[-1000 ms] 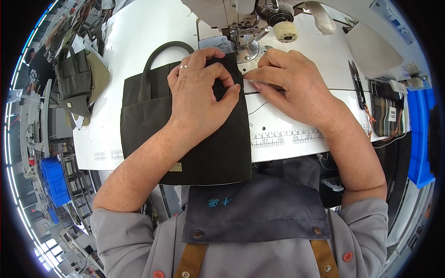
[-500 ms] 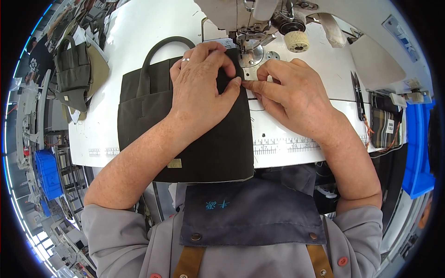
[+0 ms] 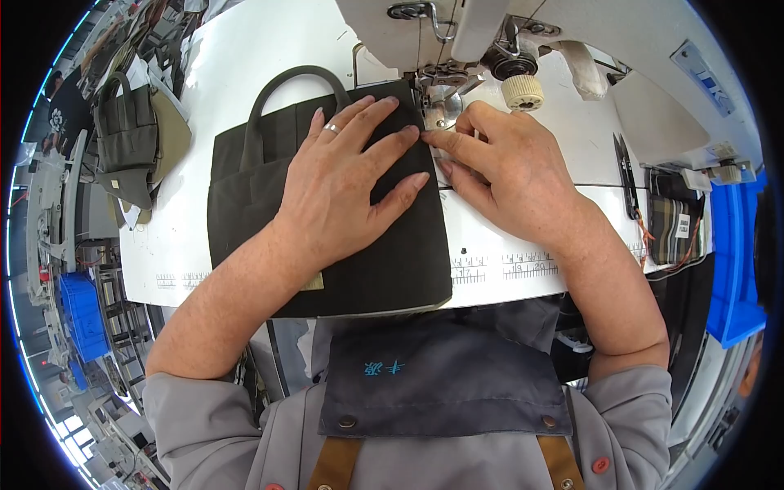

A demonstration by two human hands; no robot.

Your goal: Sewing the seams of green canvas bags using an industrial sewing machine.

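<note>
A dark olive fabric bag (image 3: 408, 245) with a looped handle (image 3: 260, 106) lies on the white sewing table, its upper right edge against the presser foot of the sewing machine (image 3: 425, 96). My left hand (image 3: 343, 180) is spread flat on the bag, fingers apart, partly covering a small yellowish label (image 3: 314, 282). At the bag's right edge, just below the presser foot, my right hand (image 3: 514, 167) has curled fingers, with the index fingertip and thumb at the fabric edge. How much cloth they pinch is partly hidden.
On the right lie black thread snips (image 3: 627, 175) with an orange cord, beside a striped cloth piece (image 3: 682, 216). A blue bin (image 3: 735, 269) stands beyond. Another dark bag (image 3: 128, 135) rests at the left. A printed ruler (image 3: 523, 265) runs along the near table edge.
My left hand has slid down and left and flattened, its thumb leaving the right fingertips. The bag has shifted slightly. My right hand stays at the edge, a little nearer the presser foot.
</note>
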